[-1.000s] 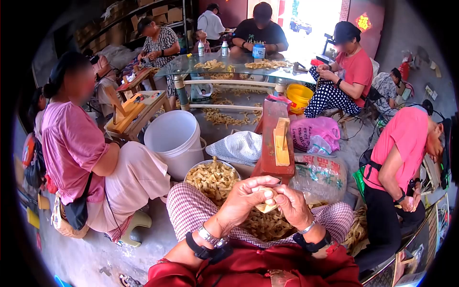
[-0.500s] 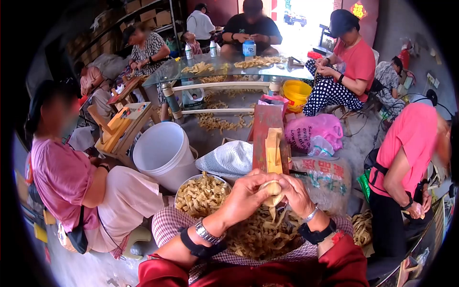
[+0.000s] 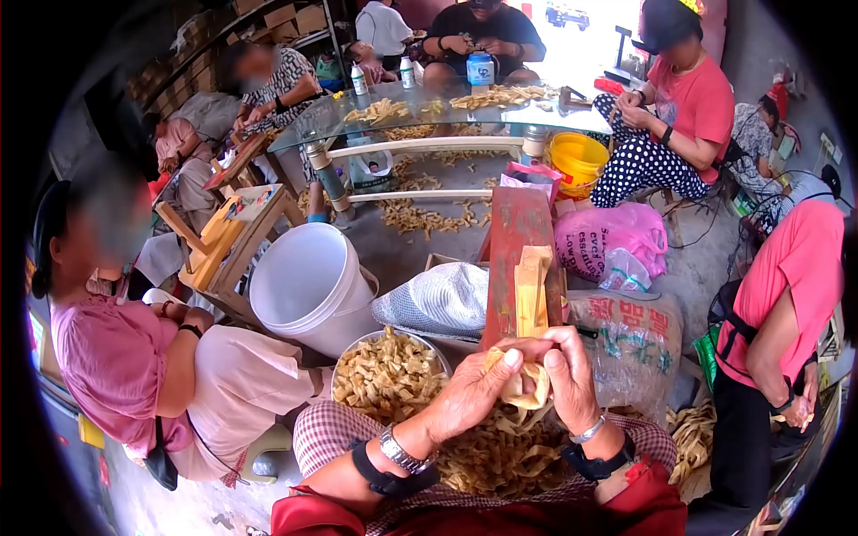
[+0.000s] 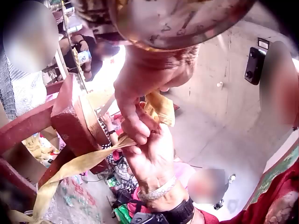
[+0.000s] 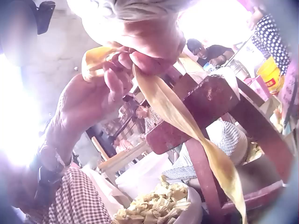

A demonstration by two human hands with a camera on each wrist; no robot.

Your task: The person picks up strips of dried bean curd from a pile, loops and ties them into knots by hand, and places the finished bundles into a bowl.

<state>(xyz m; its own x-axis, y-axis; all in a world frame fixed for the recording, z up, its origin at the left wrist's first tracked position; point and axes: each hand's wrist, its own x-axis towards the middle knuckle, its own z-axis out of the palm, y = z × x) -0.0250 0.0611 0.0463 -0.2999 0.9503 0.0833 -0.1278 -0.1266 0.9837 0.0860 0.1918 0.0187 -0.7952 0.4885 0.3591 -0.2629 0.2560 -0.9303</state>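
Both hands meet above the lap, working a flat tan strip (image 3: 525,389) that is bent into a loop between the thumbs. The left hand (image 3: 471,391) pinches one side of it and the right hand (image 3: 574,380) the other. A long tail of the strip (image 5: 189,126) hangs below the fingers in the right wrist view; in the left wrist view the folded end (image 4: 160,108) stands out between the hands. Under the hands, a heap of similar strips (image 3: 500,456) lies in the lap. Short folded pieces (image 3: 386,371) fill a pale bowl (image 5: 196,203) beside the left knee.
A red wooden bench (image 3: 514,219) with a yellow wooden block (image 3: 534,295) stands just ahead. Left of it are a mesh sack (image 3: 438,295) and a white bucket (image 3: 299,277); a printed plastic bag (image 3: 626,344) lies right. Seated people surround a glass table (image 3: 429,112).
The strip, folded small a second ago and with a hanging tail half a second ago, now shows a wider loop between the thumbs. The hands have shifted slightly; the head view has tilted.
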